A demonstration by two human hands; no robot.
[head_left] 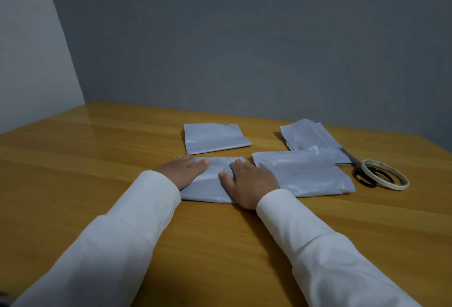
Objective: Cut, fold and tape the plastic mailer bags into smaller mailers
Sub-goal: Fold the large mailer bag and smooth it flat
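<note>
A grey plastic mailer piece (210,184) lies flat on the wooden table (97,160) in front of me. My left hand (184,171) presses flat on its left edge, fingers straight. My right hand (249,182) presses on its right part, fingers spread and slightly bent. Another folded grey mailer (215,138) lies just behind. A larger grey mailer (305,174) lies to the right, touching my right hand's side. A further grey piece (310,138) lies behind that one. Scissors (352,160) and a roll of tape (386,177) sit at the far right.
The table meets a grey wall (244,50) at the back and a lighter wall (29,62) on the left. Bare wood stretches to the left and toward me. The scissors' black handles lie partly inside the tape roll.
</note>
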